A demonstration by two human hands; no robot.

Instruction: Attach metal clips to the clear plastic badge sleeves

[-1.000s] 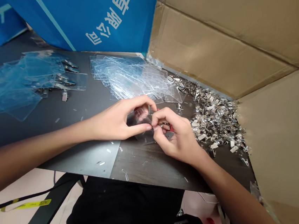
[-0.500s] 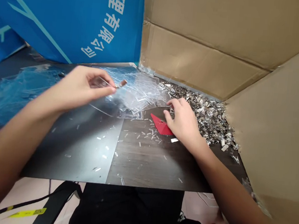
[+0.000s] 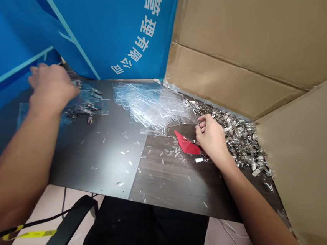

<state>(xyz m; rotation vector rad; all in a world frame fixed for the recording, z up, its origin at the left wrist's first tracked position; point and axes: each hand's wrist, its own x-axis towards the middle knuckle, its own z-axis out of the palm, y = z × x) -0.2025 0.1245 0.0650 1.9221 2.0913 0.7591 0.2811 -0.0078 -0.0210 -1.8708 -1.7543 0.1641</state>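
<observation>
My left hand [image 3: 51, 86] is over the left pile of clear plastic badge sleeves with metal clips [image 3: 88, 107]. It is blurred, with the thumb apart from the fingers and nothing visible between them. My right hand [image 3: 212, 137] rests at the near-left edge of a heap of metal badge clips [image 3: 237, 133]. Its fingers are curled in close to the thumb, and whatever they hold is too small to make out. Just left of that hand lies a flat red piece [image 3: 187, 145]. A stack of clear sleeves [image 3: 156, 106] lies between my hands.
Small clear strips [image 3: 175, 152] are scattered over the dark table [image 3: 102, 155]. A white tab [image 3: 199, 160] lies near the red piece. A blue printed panel [image 3: 126, 26] and cardboard walls [image 3: 241, 37] enclose the back and right.
My left hand has swung left from beside the sleeve stack to the left pile; the clip it held no longer shows. My right hand stays by the clips, fingers closer together. The view has shifted left.
</observation>
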